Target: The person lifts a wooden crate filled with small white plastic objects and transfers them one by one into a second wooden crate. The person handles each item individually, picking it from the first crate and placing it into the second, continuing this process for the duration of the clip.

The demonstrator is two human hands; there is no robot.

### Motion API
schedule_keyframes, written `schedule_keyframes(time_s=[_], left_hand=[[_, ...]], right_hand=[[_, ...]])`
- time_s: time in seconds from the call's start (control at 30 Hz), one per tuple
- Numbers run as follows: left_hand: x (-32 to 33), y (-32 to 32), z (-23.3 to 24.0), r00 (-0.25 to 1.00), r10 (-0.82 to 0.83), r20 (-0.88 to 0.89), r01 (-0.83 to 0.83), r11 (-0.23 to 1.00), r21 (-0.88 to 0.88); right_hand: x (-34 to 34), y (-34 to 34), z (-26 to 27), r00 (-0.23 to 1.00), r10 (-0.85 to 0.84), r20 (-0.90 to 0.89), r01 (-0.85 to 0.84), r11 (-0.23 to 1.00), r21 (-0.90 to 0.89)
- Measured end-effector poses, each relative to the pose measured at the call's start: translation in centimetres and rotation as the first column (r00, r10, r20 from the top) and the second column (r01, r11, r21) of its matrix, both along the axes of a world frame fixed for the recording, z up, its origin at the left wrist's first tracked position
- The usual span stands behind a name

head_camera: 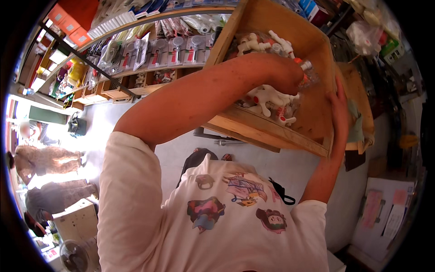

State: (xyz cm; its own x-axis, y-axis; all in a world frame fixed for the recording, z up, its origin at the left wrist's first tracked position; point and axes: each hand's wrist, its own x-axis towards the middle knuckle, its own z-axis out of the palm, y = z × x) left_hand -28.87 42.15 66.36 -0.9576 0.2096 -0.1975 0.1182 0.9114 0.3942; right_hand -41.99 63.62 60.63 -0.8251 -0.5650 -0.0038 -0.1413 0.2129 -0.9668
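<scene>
A wooden drawer [316, 44] sits tilted in front of me, with several white plastic taps [265, 98] and fittings in it, some in clear bags. My left arm crosses over its near side, and my left hand [289, 76] is down inside, curled among the contents. Right beside that hand is a clear-bagged fitting [307, 65] with white and orange-red parts. The fingers are hidden, so a grip on it cannot be made out. Along the drawer's right outer wall, my right hand [337, 98] holds the side with its fingers pointing up.
Carded shower heads [177, 51] hang along the shelf at the upper left, above wooden bins [136, 83] of small parts. Another wooden drawer [365, 115] stands close on the right. People [47, 163] are at the far left near a fan [73, 255].
</scene>
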Motion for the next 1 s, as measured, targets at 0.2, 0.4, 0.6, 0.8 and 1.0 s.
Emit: schedule_keyframes(time_s=[0.2,0.4,0.6,0.8,1.0], left_hand=[[0.9,0.8,0.7,0.996,-0.089,-0.014,0.090,0.995,0.032],[1.4,2.2,0.8,0.977,-0.204,0.066,0.201,0.978,0.052],[2.7,3.2,1.5,0.949,-0.314,0.011,0.314,0.949,0.021],[2.9,3.0,2.0,0.950,-0.309,0.048,0.306,0.951,0.052],[1.2,1.9,0.9,0.984,-0.154,-0.086,0.140,0.978,-0.153]], right_hand=[[0.1,-0.3,0.1,0.998,-0.037,-0.059,0.038,0.999,0.011],[0.4,-0.5,0.5,0.999,-0.043,-0.022,0.044,0.999,0.015],[0.3,-0.5,0.4,0.996,-0.052,0.075,0.054,0.998,-0.030],[0.3,-0.7,0.7,0.996,-0.081,0.034,0.082,0.997,-0.013],[-0.2,-0.3,0.2,0.997,-0.060,-0.047,0.062,0.997,0.043]])
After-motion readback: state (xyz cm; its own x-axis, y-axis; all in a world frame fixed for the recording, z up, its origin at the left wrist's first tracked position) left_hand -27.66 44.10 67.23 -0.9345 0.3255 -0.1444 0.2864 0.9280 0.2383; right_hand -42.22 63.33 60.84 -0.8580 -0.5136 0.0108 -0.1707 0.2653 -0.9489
